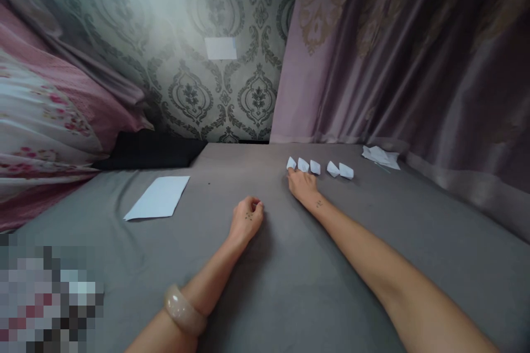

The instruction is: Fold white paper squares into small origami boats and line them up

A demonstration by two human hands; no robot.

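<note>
Several small folded white paper pieces stand in a row toward the back right of the grey sheet. My right hand point(303, 185) reaches to the left end of that row, its fingers closed at the lower part of the leftmost folded paper piece point(291, 162). Just right of it are a second piece point(303, 165) and a third point(315, 167). After a gap come two more, a pointed one point(333, 169) and a wider one point(346, 171). My left hand point(247, 218) rests on the sheet nearer to me, fingers curled in, with nothing visible in them.
A stack of white paper point(158, 198) lies on the grey sheet point(215, 287) at left, before a folded black cloth point(153, 150). Crumpled white paper point(381, 157) lies at the far right. Curtains point(372, 66) hang at right; a patterned wall point(186, 83) stands behind.
</note>
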